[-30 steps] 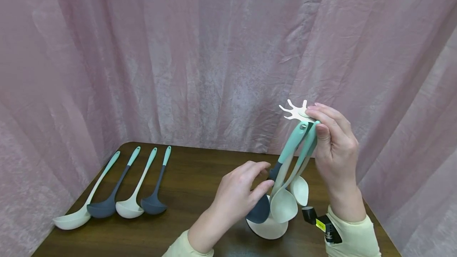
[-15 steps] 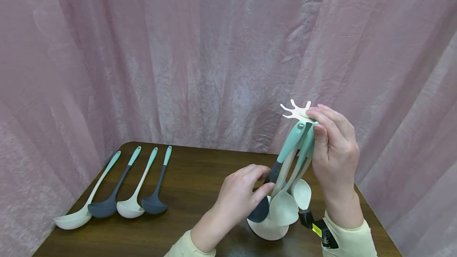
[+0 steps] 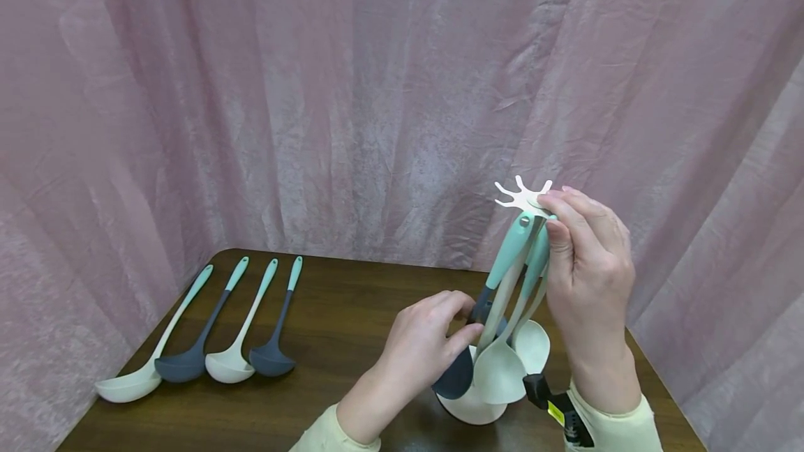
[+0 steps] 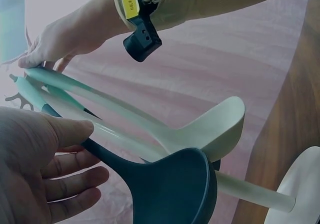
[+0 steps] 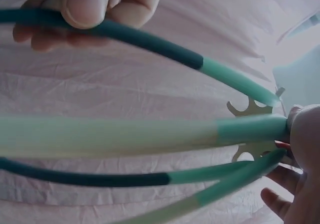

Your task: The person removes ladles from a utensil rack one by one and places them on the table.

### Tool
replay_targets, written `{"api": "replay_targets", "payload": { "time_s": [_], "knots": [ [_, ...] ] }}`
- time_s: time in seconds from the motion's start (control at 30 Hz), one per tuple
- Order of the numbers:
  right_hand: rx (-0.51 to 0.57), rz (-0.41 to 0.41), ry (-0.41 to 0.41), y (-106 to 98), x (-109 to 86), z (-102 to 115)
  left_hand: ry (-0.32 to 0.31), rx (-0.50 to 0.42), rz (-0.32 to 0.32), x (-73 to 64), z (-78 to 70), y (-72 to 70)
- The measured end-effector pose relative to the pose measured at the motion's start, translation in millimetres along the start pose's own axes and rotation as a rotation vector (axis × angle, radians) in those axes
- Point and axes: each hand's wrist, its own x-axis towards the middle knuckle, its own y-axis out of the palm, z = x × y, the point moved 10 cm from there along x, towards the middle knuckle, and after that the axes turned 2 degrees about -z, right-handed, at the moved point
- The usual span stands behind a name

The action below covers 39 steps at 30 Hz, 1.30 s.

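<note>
A white stand with a star-like hook top (image 3: 521,197) and round base (image 3: 471,410) carries several hanging ladles with mint handles. My right hand (image 3: 590,257) pinches the hook top where a white ladle's (image 3: 500,372) handle hangs. My left hand (image 3: 417,333) pinches the shaft of a dark blue ladle (image 3: 453,377), its handle end up at a hook. In the right wrist view the left thumb (image 5: 85,7) lies over that dark shaft, with fingers behind it. Another white ladle (image 3: 531,346) hangs on the right; a second dark one is mostly hidden behind.
On the wooden table's (image 3: 352,312) left side lies a row of ladles, alternating white (image 3: 229,366) and dark blue (image 3: 271,360), mint handles pointing away. Pink curtains (image 3: 402,103) hang behind and beside the table. A black wrist camera (image 3: 537,390) sits on the right wrist.
The hook top has turned a little, with the dark ladle's handle end shifting left and the front white ladle toward me. My left fingers have closed on the dark shaft.
</note>
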Motion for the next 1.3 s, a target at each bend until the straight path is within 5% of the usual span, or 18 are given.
{"api": "replay_targets", "payload": {
  "time_s": [0.53, 1.3],
  "knots": [
    [0.22, 0.152, -0.086, 7, 6.0, -10, -0.009, 0.02, 0.001, -1.0, 2.5, -1.3],
    [0.223, 0.029, -0.017, 2, 2.4, -15, -0.018, 0.031, 0.009, 1.8, 2.8, -6.3]
  ]
}}
